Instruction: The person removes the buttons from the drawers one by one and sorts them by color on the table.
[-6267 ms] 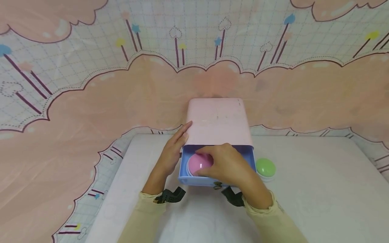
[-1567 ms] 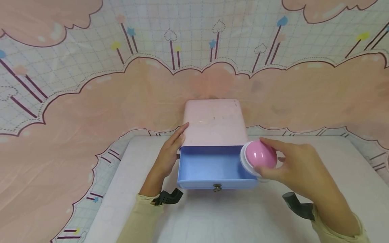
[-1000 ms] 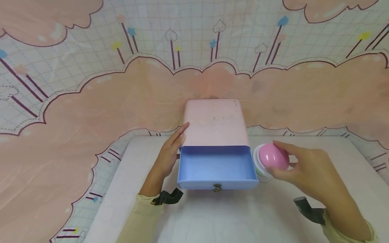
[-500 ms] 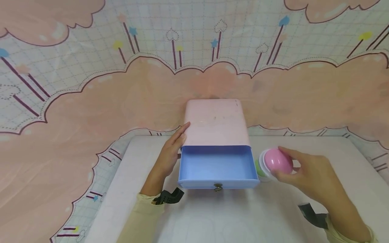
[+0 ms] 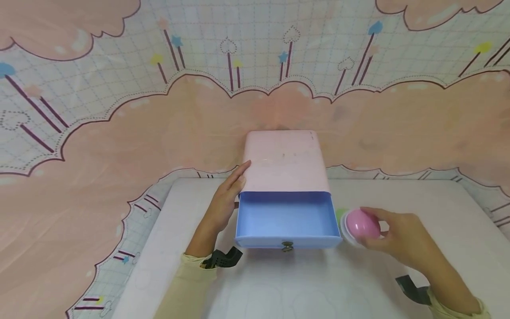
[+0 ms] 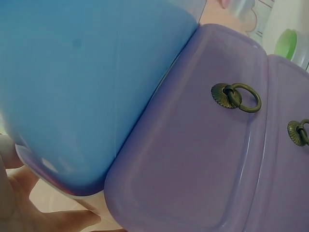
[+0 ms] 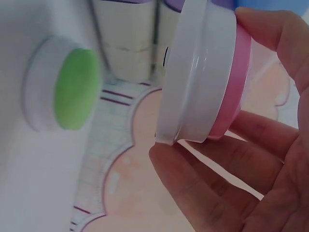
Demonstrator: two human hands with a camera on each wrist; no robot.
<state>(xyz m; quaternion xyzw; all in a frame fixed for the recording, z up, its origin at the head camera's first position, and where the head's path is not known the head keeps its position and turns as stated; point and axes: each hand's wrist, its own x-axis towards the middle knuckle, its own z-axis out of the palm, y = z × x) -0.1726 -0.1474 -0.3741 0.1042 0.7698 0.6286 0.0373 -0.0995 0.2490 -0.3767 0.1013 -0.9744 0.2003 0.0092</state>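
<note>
My right hand (image 5: 406,237) pinches a round push button with a pink dome and white base (image 5: 362,223), thumb and fingers at its rim. In the right wrist view it is tilted on edge, white underside turned sideways. A matching green-domed button (image 7: 77,89) stands apart on the table; in the head view the pink one mostly covers it. My left hand (image 5: 224,201) rests along the left side of a small drawer cabinet with a pink top (image 5: 284,161), fingers extended. The cabinet's blue top drawer (image 5: 287,217) is pulled out, its bare floor showing.
Below the blue drawer, the left wrist view shows purple drawer fronts (image 6: 193,130) with brass ring pulls (image 6: 247,99). The cabinet stands on a white table (image 5: 279,288), before a patterned peach cloth (image 5: 179,124).
My right hand has lifted the pink-domed button out of the drawer and carried it right. Lately it lowers it toward the near side by the green one. My left hand stays put.
</note>
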